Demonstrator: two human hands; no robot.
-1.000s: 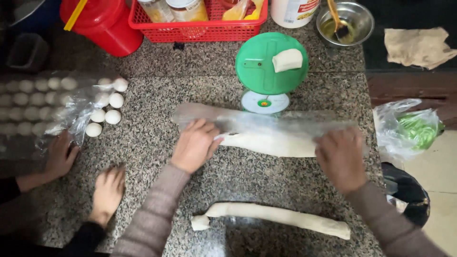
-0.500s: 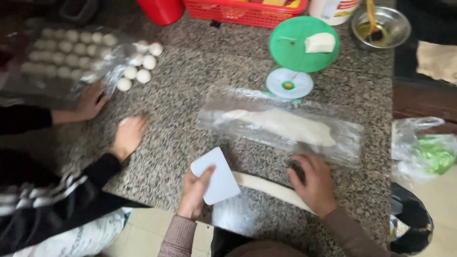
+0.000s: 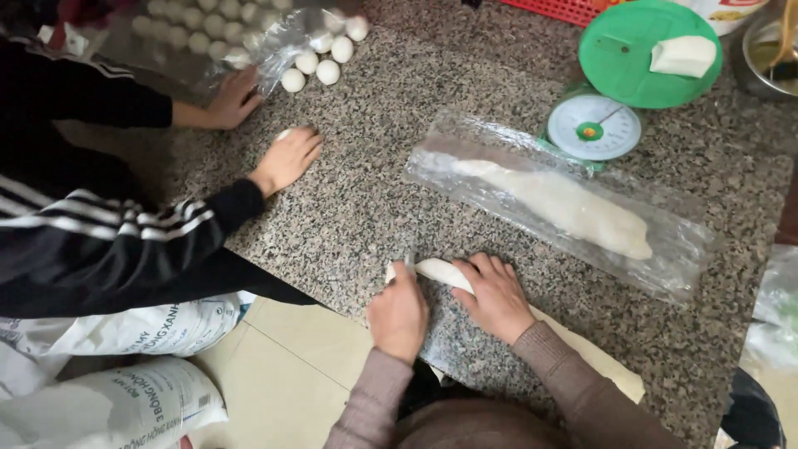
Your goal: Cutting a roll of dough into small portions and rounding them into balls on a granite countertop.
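Note:
A long white dough roll lies along the near edge of the speckled granite counter. My left hand grips a thin white scraper set edge-down on the roll's left end, next to a small bit of dough. My right hand lies curled over the roll just right of the scraper and holds it down. A bigger dough loaf sits farther back under a clear plastic sheet.
A green kitchen scale carries a green dish with a dough piece. At left, another person's hand presses a dough ball, their other hand by plastic-covered dough balls. Sacks lie on the floor.
My left hand has brought the scraper down from the air onto the roll's left end. My right hand slid left along the roll. The view has tilted toward the near edge.

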